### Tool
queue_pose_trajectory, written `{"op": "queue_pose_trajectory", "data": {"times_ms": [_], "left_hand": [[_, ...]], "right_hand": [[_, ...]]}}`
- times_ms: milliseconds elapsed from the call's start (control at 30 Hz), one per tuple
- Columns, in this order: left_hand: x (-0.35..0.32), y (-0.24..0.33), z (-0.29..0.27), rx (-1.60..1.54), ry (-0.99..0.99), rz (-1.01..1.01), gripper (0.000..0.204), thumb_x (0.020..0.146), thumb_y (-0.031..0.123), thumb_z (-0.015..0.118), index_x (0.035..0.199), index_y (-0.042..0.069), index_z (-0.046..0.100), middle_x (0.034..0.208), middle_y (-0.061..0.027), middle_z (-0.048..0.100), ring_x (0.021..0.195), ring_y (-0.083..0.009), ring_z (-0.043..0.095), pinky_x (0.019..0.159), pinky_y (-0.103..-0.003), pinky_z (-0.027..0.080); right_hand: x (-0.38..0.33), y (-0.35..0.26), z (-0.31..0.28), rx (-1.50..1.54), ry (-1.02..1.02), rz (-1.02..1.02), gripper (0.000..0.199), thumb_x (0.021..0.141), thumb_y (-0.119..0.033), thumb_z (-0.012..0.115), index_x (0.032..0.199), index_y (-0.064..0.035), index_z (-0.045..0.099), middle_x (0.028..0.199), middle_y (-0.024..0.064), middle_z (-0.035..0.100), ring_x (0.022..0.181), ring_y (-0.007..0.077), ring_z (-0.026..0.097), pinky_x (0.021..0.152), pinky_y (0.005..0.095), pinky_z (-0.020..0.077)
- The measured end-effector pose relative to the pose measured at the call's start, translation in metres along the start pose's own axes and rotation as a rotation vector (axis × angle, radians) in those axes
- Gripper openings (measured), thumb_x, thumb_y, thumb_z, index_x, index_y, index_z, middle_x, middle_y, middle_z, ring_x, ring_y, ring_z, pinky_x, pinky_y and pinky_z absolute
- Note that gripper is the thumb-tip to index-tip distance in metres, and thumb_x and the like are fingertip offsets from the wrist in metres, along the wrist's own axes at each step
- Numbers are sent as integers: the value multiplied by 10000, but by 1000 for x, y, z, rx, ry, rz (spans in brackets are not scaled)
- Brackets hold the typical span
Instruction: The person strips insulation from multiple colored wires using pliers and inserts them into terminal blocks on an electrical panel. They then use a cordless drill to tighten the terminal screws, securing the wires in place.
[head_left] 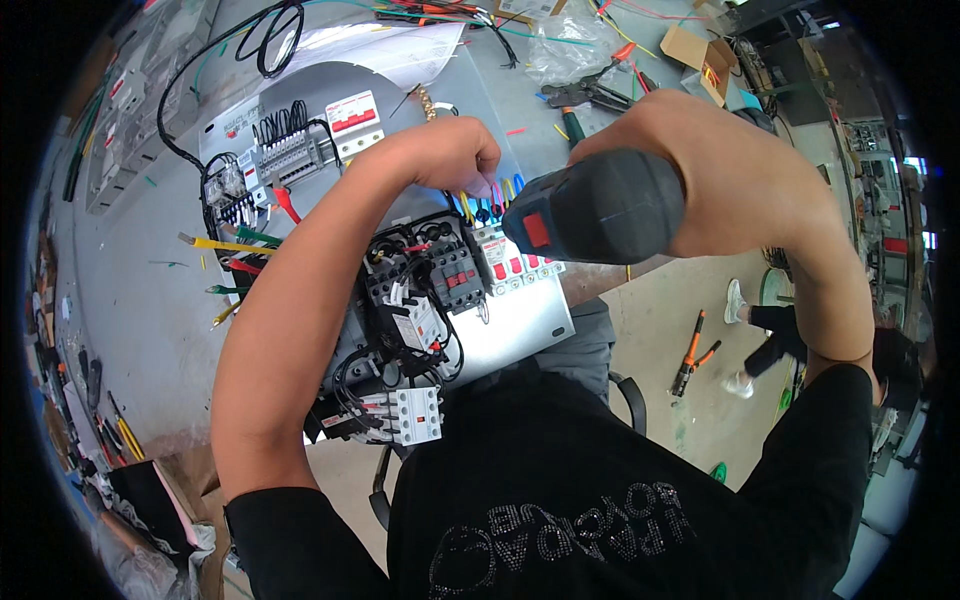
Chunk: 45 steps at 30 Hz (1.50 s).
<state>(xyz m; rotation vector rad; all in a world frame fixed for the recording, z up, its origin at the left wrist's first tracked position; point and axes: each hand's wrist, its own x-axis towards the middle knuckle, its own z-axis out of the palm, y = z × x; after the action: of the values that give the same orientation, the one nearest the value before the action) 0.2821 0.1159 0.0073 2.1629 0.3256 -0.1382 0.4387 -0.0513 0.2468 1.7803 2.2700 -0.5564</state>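
My right hand grips a black cordless drill with a red patch. The drill's front end is over the upper edge of a white circuit breaker with red switches; its bit is hidden. My left hand is curled, its fingertips pinched at the coloured wires that enter the breaker's top. Beside the breaker sits a dark grey contactor, with a tangle of black wires to its left. These parts are on a metal mounting plate at the table's near edge.
Farther left on the table are a terminal block and a red-and-white breaker. Pliers, a plastic bag and a small carton lie at the back. Orange-handled cutters rest on the floor, near another person's shoes.
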Motion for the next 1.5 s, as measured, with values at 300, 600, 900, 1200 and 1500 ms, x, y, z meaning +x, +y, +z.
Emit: {"op": "queue_pose_trajectory", "data": {"times_ms": [300,600,900,1200,1500], "left_hand": [[-4,1,-3,-88,-27,-10,144,814,140,825,918,48,787,818,-79,764,748,-190,723,689,-341,564],[-36,24,-24,175,-67,-135,184,813,97,818,969,16,765,883,-88,770,798,-159,719,727,-312,550],[-25,15,-13,-98,-99,-125,120,831,89,803,922,23,764,844,-72,768,756,-153,738,673,-302,576],[-25,9,-15,-194,-173,-165,105,855,89,755,927,12,762,834,-48,750,771,-123,718,691,-278,569],[-22,9,-15,-164,-201,-171,95,839,80,743,907,14,758,796,-35,734,734,-117,699,669,-277,565]], "right_hand": [[0,-11,-11,124,-111,31,401,673,-81,828,1065,-60,747,918,159,731,903,356,713,824,442,557],[-24,5,-17,203,-17,-63,595,572,-27,860,1150,7,726,985,190,754,922,345,743,862,414,582],[-9,-2,-1,235,-68,-31,564,591,-27,845,1142,5,732,996,204,753,924,354,738,881,410,580],[0,-14,1,181,29,-183,327,677,-44,772,1003,-26,744,853,208,716,858,409,700,765,430,554],[10,-22,-5,60,-65,-48,627,591,-133,864,1205,-130,738,1106,139,723,1084,353,651,975,417,485]]}}
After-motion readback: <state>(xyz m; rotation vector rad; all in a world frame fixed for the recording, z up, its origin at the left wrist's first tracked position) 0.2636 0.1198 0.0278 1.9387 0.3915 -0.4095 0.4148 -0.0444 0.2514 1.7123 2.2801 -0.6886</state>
